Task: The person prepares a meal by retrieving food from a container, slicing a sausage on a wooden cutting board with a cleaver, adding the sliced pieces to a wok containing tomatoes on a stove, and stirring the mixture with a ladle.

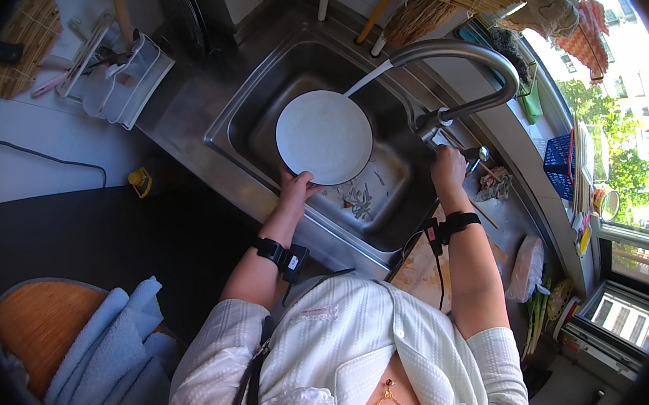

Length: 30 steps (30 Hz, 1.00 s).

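Observation:
A white plate or shallow bowl (324,137) is held over the stainless steel sink (396,196) by my left hand (297,190), which grips its near rim. Water runs from the curved metal faucet (455,46) and meets the dish at its upper right edge. My right hand (449,169) is at the base of the faucet, near its lever; the fingers are curled and whether they hold the lever is hidden. Thin food scraps (360,200) lie on the sink floor below the dish.
A white utensil rack (132,83) stands left of the sink. On the right are a wooden cutting board (423,272), a crumpled cloth (495,183), a plastic bag (525,269) and green onions (537,317). A light blue towel (112,354) hangs over a wooden seat (46,325) at lower left.

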Motion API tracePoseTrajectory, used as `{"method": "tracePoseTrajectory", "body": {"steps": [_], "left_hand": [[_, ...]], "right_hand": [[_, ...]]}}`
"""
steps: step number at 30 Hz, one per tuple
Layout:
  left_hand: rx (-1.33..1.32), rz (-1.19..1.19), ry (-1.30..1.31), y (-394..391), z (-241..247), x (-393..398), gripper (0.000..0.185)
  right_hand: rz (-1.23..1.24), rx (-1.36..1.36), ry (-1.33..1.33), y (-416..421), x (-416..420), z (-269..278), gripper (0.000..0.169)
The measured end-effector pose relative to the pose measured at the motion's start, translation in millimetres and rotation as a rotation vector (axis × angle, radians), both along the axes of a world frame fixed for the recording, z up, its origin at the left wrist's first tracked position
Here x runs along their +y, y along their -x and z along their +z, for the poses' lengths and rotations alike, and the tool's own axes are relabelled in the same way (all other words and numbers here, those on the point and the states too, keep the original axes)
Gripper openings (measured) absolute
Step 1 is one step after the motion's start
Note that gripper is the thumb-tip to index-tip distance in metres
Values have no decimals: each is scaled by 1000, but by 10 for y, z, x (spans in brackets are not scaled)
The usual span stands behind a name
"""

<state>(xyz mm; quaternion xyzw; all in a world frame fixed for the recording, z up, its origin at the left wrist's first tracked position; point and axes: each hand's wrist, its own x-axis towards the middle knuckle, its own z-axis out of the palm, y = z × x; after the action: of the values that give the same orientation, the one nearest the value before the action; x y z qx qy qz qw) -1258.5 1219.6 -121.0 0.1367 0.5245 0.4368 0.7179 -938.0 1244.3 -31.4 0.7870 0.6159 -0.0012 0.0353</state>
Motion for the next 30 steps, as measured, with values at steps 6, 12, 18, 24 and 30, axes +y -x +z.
{"method": "tracePoseTrajectory", "body": {"steps": [6, 12, 18, 24, 30], "left_hand": [[2, -14, 2, 7, -28, -7, 76], [-6, -8, 9, 6, -14, 2, 74], [-7, -14, 11, 12, -5, 9, 74], [-24, -4, 18, 10, 33, 10, 74], [-5, -20, 7, 18, 23, 1, 75]], "right_hand": [[2, -5, -10, -6, -3, -17, 13], [-8, 29, -9, -34, 6, -36, 11], [-8, 37, -20, -39, 7, -51, 10], [-5, 25, -21, -35, 4, -43, 11], [9, -7, -20, -28, 1, -42, 12]]}}
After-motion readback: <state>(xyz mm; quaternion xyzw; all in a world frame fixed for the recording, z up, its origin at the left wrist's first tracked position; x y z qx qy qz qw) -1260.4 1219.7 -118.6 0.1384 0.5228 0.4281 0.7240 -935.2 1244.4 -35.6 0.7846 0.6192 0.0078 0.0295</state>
